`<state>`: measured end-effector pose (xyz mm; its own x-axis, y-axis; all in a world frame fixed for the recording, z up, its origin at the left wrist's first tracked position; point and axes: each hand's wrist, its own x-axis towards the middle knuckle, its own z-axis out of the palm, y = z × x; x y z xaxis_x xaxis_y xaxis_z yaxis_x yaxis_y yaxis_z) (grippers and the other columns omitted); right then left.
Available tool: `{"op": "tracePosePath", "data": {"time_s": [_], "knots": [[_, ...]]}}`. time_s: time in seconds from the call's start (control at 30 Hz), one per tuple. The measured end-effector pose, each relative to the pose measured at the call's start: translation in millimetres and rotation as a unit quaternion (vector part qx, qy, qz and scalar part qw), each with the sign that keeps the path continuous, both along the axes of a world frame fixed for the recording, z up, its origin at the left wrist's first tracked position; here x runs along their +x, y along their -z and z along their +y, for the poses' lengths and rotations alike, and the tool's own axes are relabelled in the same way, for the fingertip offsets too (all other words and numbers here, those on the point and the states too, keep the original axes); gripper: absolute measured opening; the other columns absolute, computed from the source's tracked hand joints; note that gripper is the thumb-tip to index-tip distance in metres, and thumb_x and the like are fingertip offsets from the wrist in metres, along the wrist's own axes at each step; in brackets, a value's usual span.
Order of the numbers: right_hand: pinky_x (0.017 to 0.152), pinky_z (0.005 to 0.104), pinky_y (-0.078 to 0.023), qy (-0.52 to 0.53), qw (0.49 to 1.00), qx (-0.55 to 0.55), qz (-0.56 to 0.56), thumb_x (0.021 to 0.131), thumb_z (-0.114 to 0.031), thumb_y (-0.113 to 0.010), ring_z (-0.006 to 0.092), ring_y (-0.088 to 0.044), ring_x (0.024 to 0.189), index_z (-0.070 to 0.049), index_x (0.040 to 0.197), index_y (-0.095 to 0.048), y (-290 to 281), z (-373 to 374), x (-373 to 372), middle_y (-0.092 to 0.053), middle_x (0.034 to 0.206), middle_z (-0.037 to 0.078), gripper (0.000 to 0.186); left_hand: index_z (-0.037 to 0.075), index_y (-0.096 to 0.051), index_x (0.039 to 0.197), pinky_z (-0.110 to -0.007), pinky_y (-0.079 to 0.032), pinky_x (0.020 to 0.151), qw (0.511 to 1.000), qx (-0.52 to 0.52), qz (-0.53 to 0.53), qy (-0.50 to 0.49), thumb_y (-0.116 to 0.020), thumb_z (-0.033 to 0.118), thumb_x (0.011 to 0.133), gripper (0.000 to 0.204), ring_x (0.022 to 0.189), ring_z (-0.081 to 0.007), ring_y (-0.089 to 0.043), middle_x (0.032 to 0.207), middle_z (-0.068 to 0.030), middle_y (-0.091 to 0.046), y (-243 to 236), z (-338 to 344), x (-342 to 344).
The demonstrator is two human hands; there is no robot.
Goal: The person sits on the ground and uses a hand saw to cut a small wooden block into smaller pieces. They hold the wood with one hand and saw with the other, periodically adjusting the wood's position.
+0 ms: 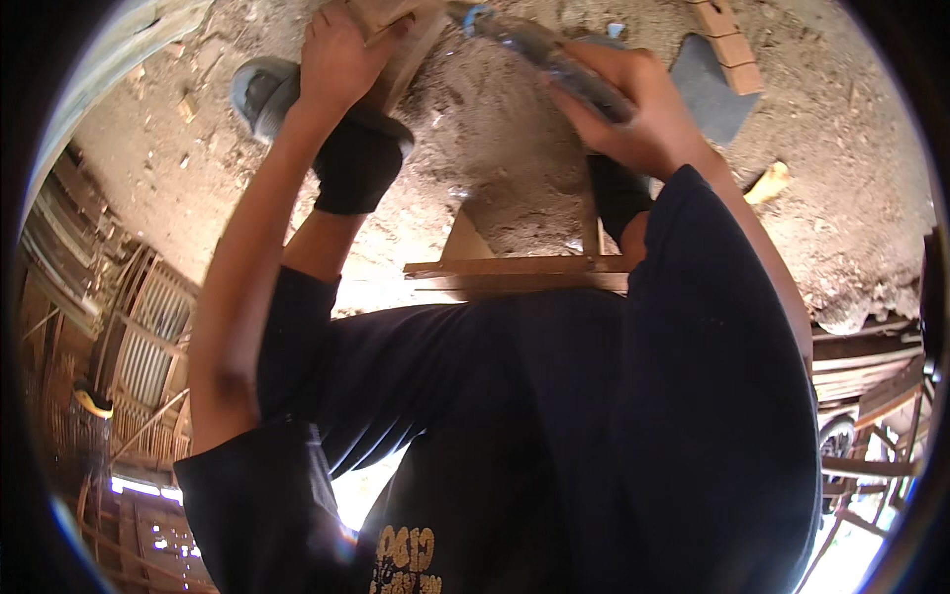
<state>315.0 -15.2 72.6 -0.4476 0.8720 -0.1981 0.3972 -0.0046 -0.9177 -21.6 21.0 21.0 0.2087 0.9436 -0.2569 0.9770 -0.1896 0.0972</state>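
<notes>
At the top centre, my left hand point(336, 59) grips a light wooden piece point(421, 45), its upper end out of the picture. My right hand point(638, 114) is closed around a long, dark, worn tool point(539, 54) with a blue band, which slants up to the left against or very near the wood; its exact kind is unclear. My feet, in dark socks point(356, 163) and grey footwear point(257, 94), rest on either side below my hands. A low wooden frame point(515, 267) lies between my legs.
Reddish wooden blocks point(727, 49) lie on a grey slab point(708, 109) at upper right, near a yellow scrap point(767, 183) on the dirt floor point(841, 198). Corrugated sheets and slats point(153, 327) line the left; wooden pieces and a wheel point(836, 441) are at right.
</notes>
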Motion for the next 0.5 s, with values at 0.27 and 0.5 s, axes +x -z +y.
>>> {"op": "tracePosePath", "data": {"time_s": [0.27, 0.5], "knots": [[0.059, 0.0344, -0.046, 0.011, 0.999, -0.008, 0.042, 0.09, -0.014, -0.069, 0.0274, -0.057, 0.059, -0.003, 0.097, -0.068, 8, -2, 0, -0.061, 0.071, 0.013, 0.013, -0.001, -0.056, 0.125, -0.043, -0.049, 0.085, 0.884, -0.257, 0.131, 0.368, -0.07, 0.027, 0.088, 0.048, 0.103, -0.0309, -0.06, 0.119, -0.016, -0.059, -169, -48, 9], [0.061, 0.0359, -0.048, 0.005, 0.999, 0.003, 0.053, 0.09, -0.014, -0.068, 0.0305, -0.059, 0.064, -0.004, 0.097, -0.068, 12, -1, 1, -0.063, 0.075, 0.014, 0.012, 0.001, -0.064, 0.101, -0.034, -0.054, 0.072, 0.848, -0.427, 0.236, 0.206, -0.071, 0.02, 0.085, 0.026, 0.093, -0.0234, -0.064, 0.101, -0.0145, -0.062, -250, -114, 32]]}}
